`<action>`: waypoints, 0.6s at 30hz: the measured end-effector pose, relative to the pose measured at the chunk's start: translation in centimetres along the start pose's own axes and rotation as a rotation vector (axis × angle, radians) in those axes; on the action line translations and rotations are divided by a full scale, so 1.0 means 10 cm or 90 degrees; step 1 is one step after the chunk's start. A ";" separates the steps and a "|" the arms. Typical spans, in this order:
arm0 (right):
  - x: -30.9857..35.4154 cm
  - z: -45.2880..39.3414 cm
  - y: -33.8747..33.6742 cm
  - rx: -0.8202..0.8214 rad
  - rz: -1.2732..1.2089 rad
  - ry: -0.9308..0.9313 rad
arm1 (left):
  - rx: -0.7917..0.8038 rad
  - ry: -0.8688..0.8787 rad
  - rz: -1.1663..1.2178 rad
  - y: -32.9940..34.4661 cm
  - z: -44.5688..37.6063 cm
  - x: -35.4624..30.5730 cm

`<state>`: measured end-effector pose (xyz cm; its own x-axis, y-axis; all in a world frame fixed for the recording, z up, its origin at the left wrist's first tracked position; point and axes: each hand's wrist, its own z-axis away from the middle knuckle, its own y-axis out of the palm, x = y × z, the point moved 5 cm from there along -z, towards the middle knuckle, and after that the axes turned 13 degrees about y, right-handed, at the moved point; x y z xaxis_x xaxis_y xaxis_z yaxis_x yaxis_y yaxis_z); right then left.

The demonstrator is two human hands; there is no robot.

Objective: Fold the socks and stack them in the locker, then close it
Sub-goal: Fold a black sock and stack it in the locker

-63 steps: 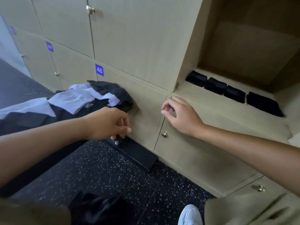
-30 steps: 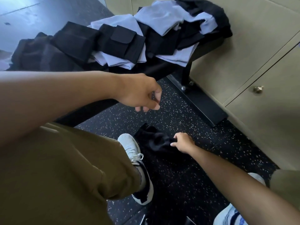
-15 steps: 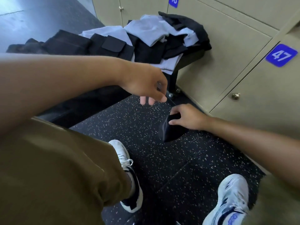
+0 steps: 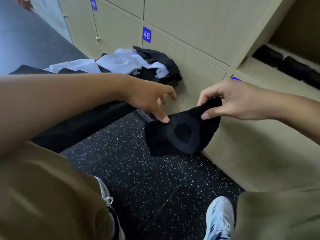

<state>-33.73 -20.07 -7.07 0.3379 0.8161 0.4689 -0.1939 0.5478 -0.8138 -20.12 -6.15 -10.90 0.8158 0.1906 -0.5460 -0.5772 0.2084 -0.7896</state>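
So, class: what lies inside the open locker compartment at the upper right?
Dark folded socks lie in a row on the open locker shelf. The frame edge cuts off the rest.

The sock (image 4: 180, 135) is matt black knit cloth. The floor (image 4: 138, 170) looks like dark rubber with pale speckles, slightly rough. The locker doors (image 4: 190, 18) are smooth, matt, pale wood-look panels with small shiny metal knobs (image 4: 98, 38). On the far left lies a pile of soft black and white cloth (image 4: 135, 64).

A blue tag (image 4: 146, 34) on a locker door reads "48" (white digits).
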 end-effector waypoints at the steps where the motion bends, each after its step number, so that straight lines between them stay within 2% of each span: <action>1: -0.02 0.04 -0.07 -0.008 -0.009 0.001 | 0.001 0.005 0.002 0.01 -0.06 -0.03; 10: -0.23 0.29 -0.56 -0.107 -0.100 0.015 | 0.058 0.090 0.120 0.14 -0.44 -0.26; 14: -0.57 0.29 -0.75 -0.216 -0.146 0.062 | 0.010 0.080 0.102 0.07 -0.56 -0.31; 18: -1.01 0.20 -0.79 -0.261 -0.226 0.156 | -0.080 0.030 0.093 -0.03 -0.59 -0.28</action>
<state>-37.48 -32.28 -4.72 0.5285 0.5030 0.6838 0.3255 0.6239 -0.7105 -21.97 -12.38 -10.78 0.7264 0.1640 -0.6674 -0.6826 0.0593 -0.7284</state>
